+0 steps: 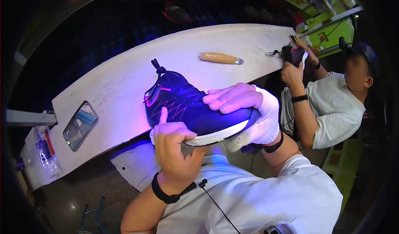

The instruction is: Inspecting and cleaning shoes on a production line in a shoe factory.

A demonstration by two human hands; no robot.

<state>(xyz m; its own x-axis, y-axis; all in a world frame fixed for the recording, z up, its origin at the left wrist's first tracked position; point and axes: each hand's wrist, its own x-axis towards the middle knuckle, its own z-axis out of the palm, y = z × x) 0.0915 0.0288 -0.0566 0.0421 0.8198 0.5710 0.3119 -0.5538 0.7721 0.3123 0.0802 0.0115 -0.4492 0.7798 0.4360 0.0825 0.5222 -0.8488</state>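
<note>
- You hold the dark sneaker [187,109] on its side over the near edge of the white bench [116,84], under violet light.
- Your left hand [176,144] grips the sole below the sneaker, fingers curled, thumb up against the upper.
- Your right hand [245,105], fingers pressed together, lies flat over the toe end.
- The wooden-handled tool [220,58] lies untouched beyond the sneaker, so the work looks midway.

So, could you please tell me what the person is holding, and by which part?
A dark sneaker, held in both hands: the left hand grips the white sole at its side, while the right hand, wrapped in white cloth, lays its fingers over the toe.
</note>
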